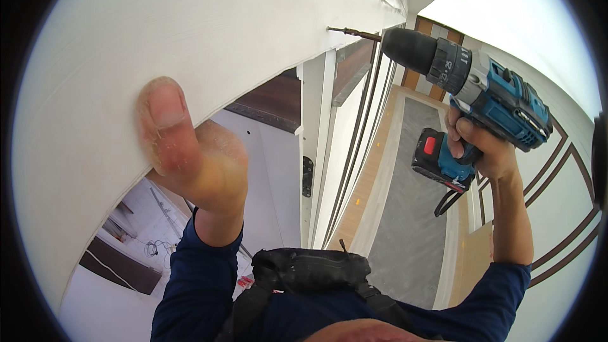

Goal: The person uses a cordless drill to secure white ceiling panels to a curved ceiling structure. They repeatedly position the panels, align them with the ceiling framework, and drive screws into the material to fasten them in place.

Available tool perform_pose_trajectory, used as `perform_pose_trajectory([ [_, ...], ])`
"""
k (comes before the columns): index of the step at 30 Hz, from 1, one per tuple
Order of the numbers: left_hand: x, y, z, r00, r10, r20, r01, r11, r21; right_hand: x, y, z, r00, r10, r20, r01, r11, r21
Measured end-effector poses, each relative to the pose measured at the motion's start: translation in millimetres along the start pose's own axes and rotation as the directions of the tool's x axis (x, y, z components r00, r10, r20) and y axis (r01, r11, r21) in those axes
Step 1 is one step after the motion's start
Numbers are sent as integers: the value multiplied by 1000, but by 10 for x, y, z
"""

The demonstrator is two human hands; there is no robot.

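A large white panel spans the upper left of the head view. My left hand grips its lower edge, thumb flat on the near face; the fingers are hidden behind. In my right hand is a teal and black cordless drill, held by its handle with fingers wrapped round. The battery hangs at the bottom of the handle. From the black chuck a thin bit points left. Its tip meets the panel's face near the right end, at a small dark spot.
Right of the panel are a white frame with glass panes and a dark hinge. Below runs a grey floor strip with a wood-toned border. Cables lie at lower left. A black bag is strapped across my chest.
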State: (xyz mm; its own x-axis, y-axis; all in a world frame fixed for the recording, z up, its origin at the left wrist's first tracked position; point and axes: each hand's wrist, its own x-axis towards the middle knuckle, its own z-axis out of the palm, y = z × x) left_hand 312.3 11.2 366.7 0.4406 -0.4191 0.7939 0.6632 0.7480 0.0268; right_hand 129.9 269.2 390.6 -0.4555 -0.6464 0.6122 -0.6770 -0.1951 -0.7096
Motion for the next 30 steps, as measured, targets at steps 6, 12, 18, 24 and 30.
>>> perform_pose_trajectory([
  [6,1,-25,-105,990,-92,107,90,996,23,-8,-50,113,1000,-15,-24,15,1000,0],
  [12,-1,15,-3,999,-32,41,35,997,-70,-42,25,37,1000,11,1,-11,1000,19],
  [18,29,44,7,1000,-25,8,25,997,-79,-45,-64,72,1000,-11,11,11,1000,-18],
  [24,29,47,47,1000,-5,-19,2,991,-130,-37,25,28,1000,-29,5,29,999,-14],
  [30,67,89,5,999,9,32,-4,990,-137,8,-11,33,997,-71,42,72,997,-32],
])
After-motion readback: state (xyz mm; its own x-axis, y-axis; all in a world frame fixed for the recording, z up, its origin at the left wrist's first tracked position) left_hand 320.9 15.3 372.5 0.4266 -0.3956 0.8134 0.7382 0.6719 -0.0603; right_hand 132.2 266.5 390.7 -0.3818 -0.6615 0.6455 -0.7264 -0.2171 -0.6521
